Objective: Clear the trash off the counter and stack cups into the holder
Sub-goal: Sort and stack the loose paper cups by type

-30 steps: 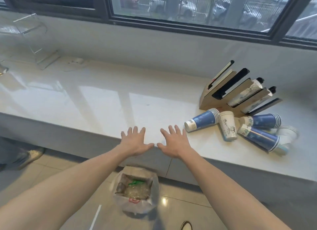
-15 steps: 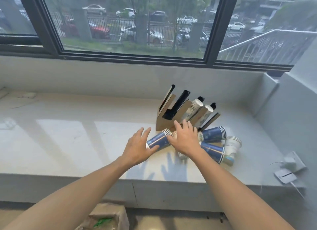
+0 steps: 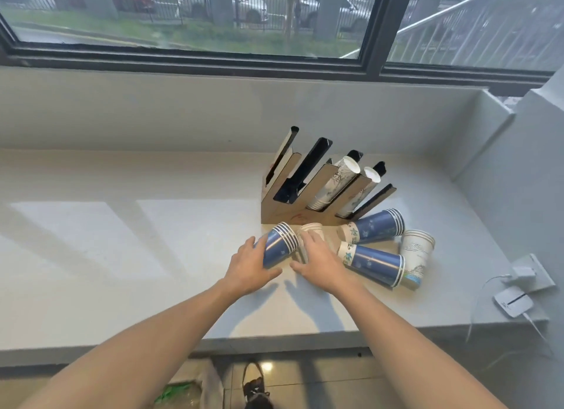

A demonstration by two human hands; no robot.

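Observation:
A wooden cup holder (image 3: 287, 215) with slanted black slots stands on the white counter (image 3: 122, 241); two right slots hold white cup stacks (image 3: 334, 181). In front of it paper cups lie on their sides. My left hand (image 3: 248, 270) wraps around a blue cup stack (image 3: 279, 245) at the left of the pile. Beside it, my right hand (image 3: 319, 263) rests on a white cup (image 3: 312, 230), which it mostly hides. Two more blue stacks (image 3: 377, 230) (image 3: 374, 263) and a white cup stack (image 3: 416, 257) lie to the right.
A white charger and cable (image 3: 514, 300) lie at the counter's right end by the wall. A trash bag (image 3: 195, 392) stands on the floor below the counter edge, next to a shoe (image 3: 254, 387). The window wall runs behind the holder.
Both hands moved from the counter's front edge forward to the cup pile. The left hand has closed around the leftmost blue stack; the right hand has come down onto the white cup.

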